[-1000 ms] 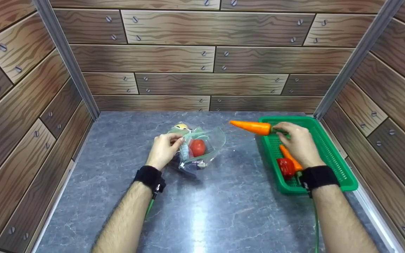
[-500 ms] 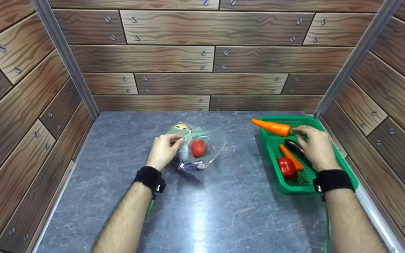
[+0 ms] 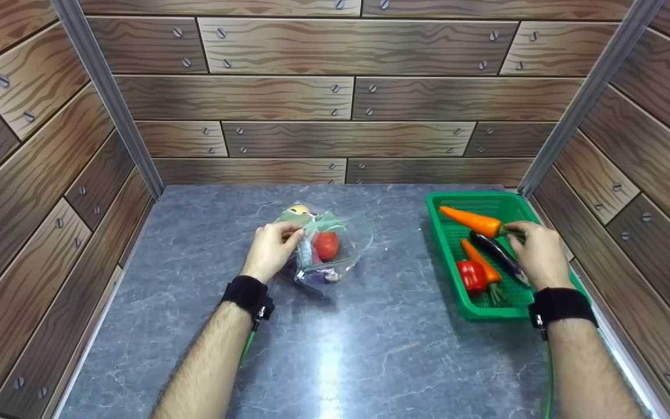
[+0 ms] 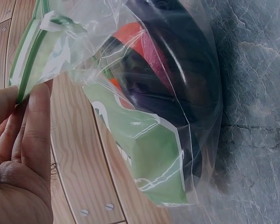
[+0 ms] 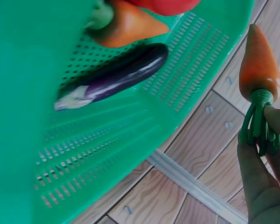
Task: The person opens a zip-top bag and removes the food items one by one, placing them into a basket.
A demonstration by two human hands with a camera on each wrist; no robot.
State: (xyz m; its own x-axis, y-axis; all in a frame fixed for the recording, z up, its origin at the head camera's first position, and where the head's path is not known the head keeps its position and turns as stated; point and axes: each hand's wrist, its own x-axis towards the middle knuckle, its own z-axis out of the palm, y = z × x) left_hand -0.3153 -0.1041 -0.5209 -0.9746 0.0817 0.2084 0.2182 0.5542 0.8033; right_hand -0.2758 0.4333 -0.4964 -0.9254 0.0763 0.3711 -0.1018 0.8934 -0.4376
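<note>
Pinches the green, stringy stem point(image 5: 260, 116) of a long, tapering orange carrot point(image 3: 470, 221) between thumb and fingers of the right hand point(image 3: 535, 253), clamped on the stem only. Holds this carrot above the far part of a rectangular, perforated green plastic basket point(image 3: 498, 313), narrow tip to the left, well apart from the basket in the right wrist view. Has beneath, aslant on the basket floor, a glossy, slender dark-purple eggplant point(image 3: 496, 255), then a second orange carrot point(image 3: 480, 262) with green tuft toward the person, and close beside that a shiny, blocky red bell pepper point(image 3: 470, 276).

Pinches with the left hand point(image 3: 271, 250) too, thumb and fingers together on the green-edged mouth of a clear plastic zip bag point(image 3: 353, 241). Contains, seen through the film, a round red tomato point(image 3: 325, 245) and a long, curved dark shape point(image 4: 198, 65), near a printed green panel point(image 4: 151, 144). Cannot tell the full contents. Wears a wide black fabric band point(image 3: 246, 294) on each wrist. Works over a grey, marbled tabletop point(image 3: 381, 361), before brown plank-patterned walls point(image 3: 405, 49)
</note>
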